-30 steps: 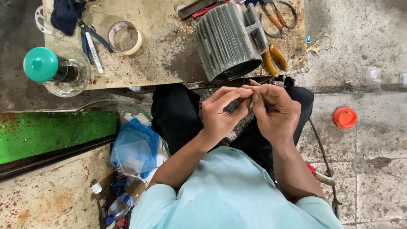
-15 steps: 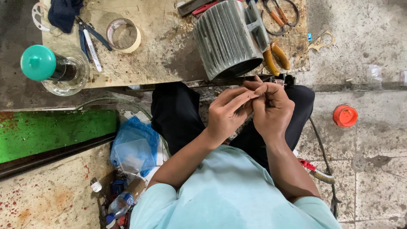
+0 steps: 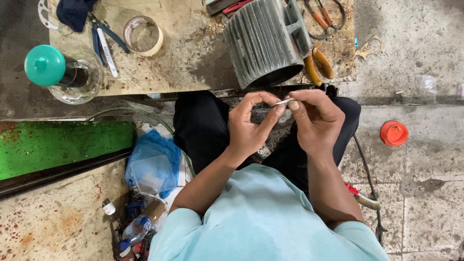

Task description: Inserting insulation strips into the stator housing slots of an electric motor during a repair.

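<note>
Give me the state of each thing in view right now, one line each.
Left hand: pinching the thin pale strip.
Right hand: pinching the same strip.
Ribbed motor housing: on its side on the bench.
Tape roll: lying flat.
Green-capped bottle: capped.
Orange lid: on the floor.

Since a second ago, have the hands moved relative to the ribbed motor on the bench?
No, barely: both hands still sit just below the ribbed motor, pinching a thin pale strip.
</note>
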